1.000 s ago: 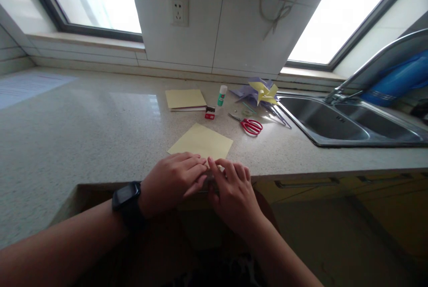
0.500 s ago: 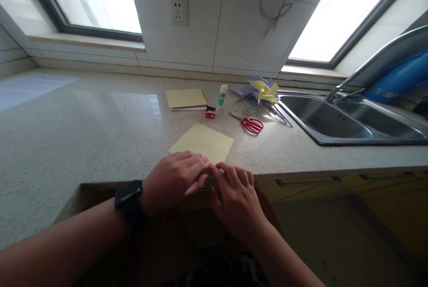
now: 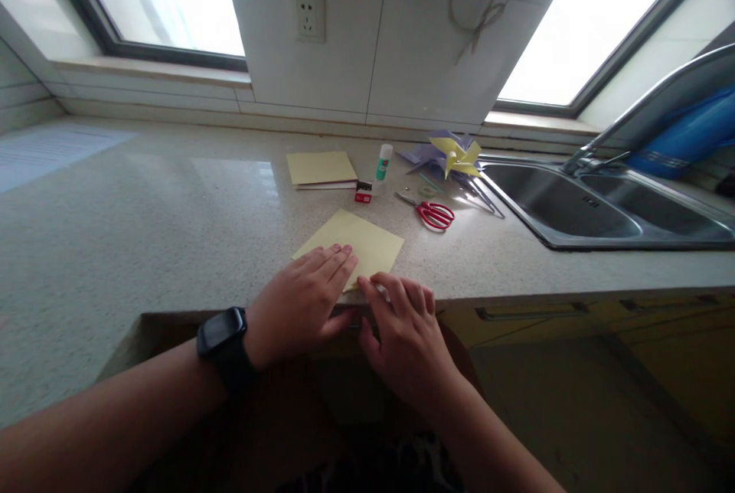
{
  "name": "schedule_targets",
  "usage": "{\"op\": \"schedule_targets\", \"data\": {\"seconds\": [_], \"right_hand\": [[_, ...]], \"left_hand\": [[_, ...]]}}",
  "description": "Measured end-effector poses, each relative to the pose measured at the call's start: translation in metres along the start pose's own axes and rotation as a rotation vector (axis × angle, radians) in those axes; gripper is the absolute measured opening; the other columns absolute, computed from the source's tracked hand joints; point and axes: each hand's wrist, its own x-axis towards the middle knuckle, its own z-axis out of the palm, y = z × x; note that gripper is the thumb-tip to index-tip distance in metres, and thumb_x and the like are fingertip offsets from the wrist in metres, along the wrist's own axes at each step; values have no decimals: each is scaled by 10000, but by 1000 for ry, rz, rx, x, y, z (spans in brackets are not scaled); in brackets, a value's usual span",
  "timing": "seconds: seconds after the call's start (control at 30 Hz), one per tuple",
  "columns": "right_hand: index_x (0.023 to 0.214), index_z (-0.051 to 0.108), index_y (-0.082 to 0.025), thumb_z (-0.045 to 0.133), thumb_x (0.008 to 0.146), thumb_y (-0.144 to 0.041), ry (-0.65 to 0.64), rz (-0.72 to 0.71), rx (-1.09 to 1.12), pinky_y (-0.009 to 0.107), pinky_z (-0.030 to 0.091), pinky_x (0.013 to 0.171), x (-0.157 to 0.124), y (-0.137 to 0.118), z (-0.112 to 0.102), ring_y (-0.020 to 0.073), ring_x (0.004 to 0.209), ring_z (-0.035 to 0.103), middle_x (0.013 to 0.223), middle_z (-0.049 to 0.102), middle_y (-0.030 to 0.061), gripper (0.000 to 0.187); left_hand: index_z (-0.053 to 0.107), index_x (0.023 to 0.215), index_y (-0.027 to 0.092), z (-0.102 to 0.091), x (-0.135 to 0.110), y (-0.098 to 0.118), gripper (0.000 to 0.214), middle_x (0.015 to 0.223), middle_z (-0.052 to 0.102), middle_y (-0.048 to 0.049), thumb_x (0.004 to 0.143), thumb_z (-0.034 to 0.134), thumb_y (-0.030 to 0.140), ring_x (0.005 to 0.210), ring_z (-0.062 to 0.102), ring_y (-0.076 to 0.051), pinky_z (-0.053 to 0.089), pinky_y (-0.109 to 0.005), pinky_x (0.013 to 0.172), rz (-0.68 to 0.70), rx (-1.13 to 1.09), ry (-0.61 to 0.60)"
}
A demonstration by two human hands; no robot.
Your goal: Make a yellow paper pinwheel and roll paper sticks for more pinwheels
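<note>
A pale yellow sheet of paper (image 3: 364, 240) lies turned cornerwise at the counter's front edge. My left hand (image 3: 304, 298) rests on its left part, fingers stretched out and lying flat, thumb below them. Close by on the right, my right hand (image 3: 405, 328) has its index fingertip on the paper's near corner, which looks slightly folded up. Its thumb stands apart from the other fingers, which are loosely bent. What lies under my left palm is hidden.
Beyond the sheet are a yellow paper stack (image 3: 321, 168), a glue stick (image 3: 384, 162), a small red box-like item (image 3: 363, 192) and red-handled scissors (image 3: 435, 215). Farther right lie yellow and purple pinwheels (image 3: 456, 156) beside a steel sink (image 3: 560, 206). A printed sheet (image 3: 51, 148) lies far left.
My left hand has shifted forward onto the paper and its fingers have straightened, uncovering the near corner. My right hand has barely moved.
</note>
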Motion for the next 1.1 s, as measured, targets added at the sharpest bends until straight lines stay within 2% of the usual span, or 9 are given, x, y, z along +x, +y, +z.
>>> {"op": "schedule_targets", "data": {"seconds": [0.1, 0.27, 0.63, 0.8, 1.1], "right_hand": [[1286, 585, -158, 610, 904, -199, 2, -14, 28, 446, 370, 992, 4, 1, -1, 284, 1140, 503, 1256, 632, 102, 385], [1119, 639, -198, 578, 926, -158, -26, -33, 57, 428, 407, 928, 13, 6, -6, 249, 1022, 564, 1086, 666, 70, 206], [1014, 651, -196, 588, 942, -133, -51, -84, 114, 392, 431, 889, 13, 11, -10, 229, 967, 564, 1003, 670, 57, 114], [1092, 653, -179, 581, 947, -113, -3, -85, 127, 388, 444, 894, 11, 13, -8, 227, 958, 569, 1010, 667, 66, 175], [949, 681, -189, 574, 975, -146, -15, -102, 168, 365, 447, 851, 10, 15, -10, 205, 878, 544, 908, 645, 50, 119]], "left_hand": [[477, 1454, 49, -1, 0, 0, 661, 1519, 489, -229, 934, 607, 436, 1421, 451, -343, 361, -493, 1191, 10, 3, 1], [452, 1468, 39, -1, -2, -1, 681, 1530, 468, -242, 928, 615, 421, 1426, 441, -351, 357, -497, 1190, 27, 17, 3], [431, 1477, 48, 0, -1, 0, 673, 1537, 456, -245, 928, 611, 393, 1425, 440, -357, 350, -498, 1189, 31, 49, -6], [422, 1480, 33, 0, -2, 0, 679, 1540, 450, -249, 921, 610, 370, 1425, 436, -360, 346, -498, 1192, 35, 53, -16], [407, 1492, 43, 0, 0, 0, 696, 1554, 434, -240, 912, 616, 366, 1434, 423, -358, 336, -497, 1200, 25, 51, -16]]}}
